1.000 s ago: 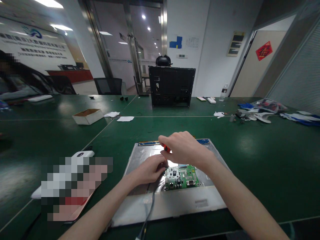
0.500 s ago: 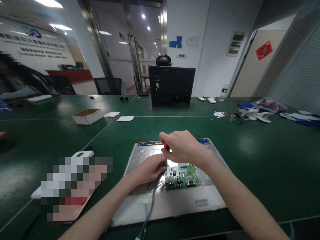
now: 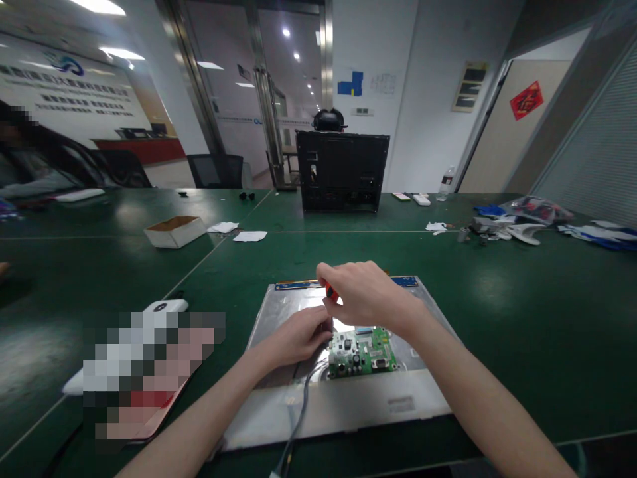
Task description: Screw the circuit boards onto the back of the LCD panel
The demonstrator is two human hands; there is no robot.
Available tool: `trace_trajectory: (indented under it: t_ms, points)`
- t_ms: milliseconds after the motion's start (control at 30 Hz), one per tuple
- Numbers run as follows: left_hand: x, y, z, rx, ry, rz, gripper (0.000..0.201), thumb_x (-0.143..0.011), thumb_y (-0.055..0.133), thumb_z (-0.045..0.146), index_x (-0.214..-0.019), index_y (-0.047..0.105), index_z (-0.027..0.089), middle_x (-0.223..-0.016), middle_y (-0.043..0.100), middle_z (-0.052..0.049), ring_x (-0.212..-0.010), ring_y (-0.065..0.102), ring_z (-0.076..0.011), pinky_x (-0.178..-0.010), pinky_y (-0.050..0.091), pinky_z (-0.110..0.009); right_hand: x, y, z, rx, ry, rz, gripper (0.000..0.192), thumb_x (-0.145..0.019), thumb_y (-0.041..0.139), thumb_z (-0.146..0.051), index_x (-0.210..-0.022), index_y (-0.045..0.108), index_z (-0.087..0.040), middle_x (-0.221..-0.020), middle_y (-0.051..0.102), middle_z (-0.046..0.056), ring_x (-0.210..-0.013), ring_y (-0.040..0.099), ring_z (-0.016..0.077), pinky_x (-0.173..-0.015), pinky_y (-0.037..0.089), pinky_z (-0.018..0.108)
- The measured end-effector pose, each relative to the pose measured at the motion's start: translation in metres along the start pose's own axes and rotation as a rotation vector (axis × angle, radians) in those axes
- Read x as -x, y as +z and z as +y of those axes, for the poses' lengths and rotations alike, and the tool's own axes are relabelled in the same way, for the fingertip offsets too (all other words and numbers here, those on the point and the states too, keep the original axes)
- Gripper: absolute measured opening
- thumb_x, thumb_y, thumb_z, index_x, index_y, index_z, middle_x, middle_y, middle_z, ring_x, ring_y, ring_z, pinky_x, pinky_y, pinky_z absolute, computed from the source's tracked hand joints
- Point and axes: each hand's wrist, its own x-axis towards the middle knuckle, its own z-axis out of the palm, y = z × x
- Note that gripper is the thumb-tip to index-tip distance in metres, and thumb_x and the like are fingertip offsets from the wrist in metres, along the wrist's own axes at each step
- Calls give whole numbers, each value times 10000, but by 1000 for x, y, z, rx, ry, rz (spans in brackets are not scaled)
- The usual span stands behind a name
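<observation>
A silver metal display panel lies flat on the green table in front of me. A small green circuit board sits on its middle. My right hand is closed around an orange-handled screwdriver, held upright over the board's left edge. My left hand rests on the panel just left of the board, fingers pinched near the screwdriver's tip, which is hidden. A grey cable runs from the board toward me.
A black monitor shell stands upright farther back. A small cardboard box and white papers lie at the left, assorted parts and bags at the right. A white device lies near left. Another person's sleeve is far left.
Almost nothing: my right hand shifted slightly on the screwdriver while my left stayed pinched by the board.
</observation>
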Motion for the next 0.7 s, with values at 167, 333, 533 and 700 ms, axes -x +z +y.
trace_trajectory:
  t_ms: [167,333,533,700]
  points:
    - [1,-2,3,-7,-1,-12,70,-854,504,176,-817,562,186,-801,625,-32,-742,569,-194,-665,423,-296,-2,0,1,37,13,6,265,-902,575,-455,-983,556,-204,-793,687,38,-665,586,160,-528,191,281]
    - [1,1,-2,-2,13,-4,44,-834,516,170,-836,556,189,-833,642,-39,-748,568,-200,-673,433,-307,0,0,1,26,-9,0,146,-887,557,-268,-1011,540,-195,-827,692,29,-644,566,140,-512,190,283]
    - [0,2,-3,20,10,-17,76,-862,507,168,-865,582,183,-851,645,-43,-767,577,-203,-680,430,-302,0,0,2,12,-31,15,235,-867,605,-360,-1032,560,-199,-871,706,30,-667,574,145,-522,194,279]
    - [0,0,1,11,-22,-31,62,-846,514,145,-825,556,184,-812,621,-27,-733,562,-191,-658,402,-291,-3,0,2,58,20,5,209,-923,538,-403,-991,614,-220,-785,692,33,-654,563,143,-541,192,283]
